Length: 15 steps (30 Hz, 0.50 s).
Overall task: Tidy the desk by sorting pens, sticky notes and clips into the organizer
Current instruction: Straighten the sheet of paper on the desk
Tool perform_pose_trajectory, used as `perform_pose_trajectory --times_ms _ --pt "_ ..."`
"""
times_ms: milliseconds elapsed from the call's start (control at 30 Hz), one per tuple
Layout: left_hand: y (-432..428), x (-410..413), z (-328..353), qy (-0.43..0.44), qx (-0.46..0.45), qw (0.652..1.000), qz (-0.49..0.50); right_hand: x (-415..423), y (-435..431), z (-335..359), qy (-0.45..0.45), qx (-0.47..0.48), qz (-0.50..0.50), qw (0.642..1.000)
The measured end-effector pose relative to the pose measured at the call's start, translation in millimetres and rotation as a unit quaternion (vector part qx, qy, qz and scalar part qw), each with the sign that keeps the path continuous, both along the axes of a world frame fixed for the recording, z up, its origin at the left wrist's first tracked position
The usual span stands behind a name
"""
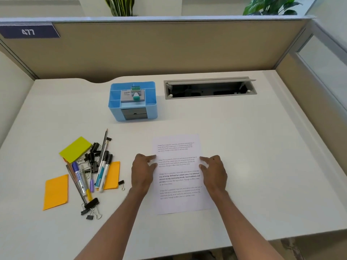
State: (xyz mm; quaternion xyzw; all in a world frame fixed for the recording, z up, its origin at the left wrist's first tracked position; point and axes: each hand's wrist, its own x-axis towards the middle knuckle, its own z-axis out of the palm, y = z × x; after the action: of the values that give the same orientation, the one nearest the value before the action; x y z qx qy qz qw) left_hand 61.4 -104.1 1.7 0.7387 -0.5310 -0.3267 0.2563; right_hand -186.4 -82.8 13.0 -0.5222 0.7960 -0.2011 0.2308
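A blue organizer [150, 109] stands at the back of the white desk, with a small grey box and an eraser resting on its top. A heap of pens and markers [102, 171] lies at the left, mixed with black binder clips [93, 157]. Beside them lie a yellow-green sticky pad [75, 149] and two orange pads [56, 192] [113, 175]. My left hand [142, 171] and right hand [214, 171] rest on the two side edges of a printed paper sheet [178, 203], fingers spread and touching it.
An open grey cable tray [209, 89] is set into the desk at the back right. Beige partition walls [169, 49] close the back and sides. The desk's front edge [281, 239] runs near me on the right.
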Motion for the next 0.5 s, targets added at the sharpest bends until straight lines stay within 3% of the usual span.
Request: perform_pose_trajectory --times_ms 233,500 --pt "1.9 2.0 3.5 0.029 -0.005 1.0 0.001 1.2 0.0 2.2 -0.012 -0.01 0.003 1.0" --pt "-51.8 38.8 49.5 0.024 -0.154 0.988 -0.003 88.7 -87.1 62.9 -0.085 -0.145 0.077 0.983"
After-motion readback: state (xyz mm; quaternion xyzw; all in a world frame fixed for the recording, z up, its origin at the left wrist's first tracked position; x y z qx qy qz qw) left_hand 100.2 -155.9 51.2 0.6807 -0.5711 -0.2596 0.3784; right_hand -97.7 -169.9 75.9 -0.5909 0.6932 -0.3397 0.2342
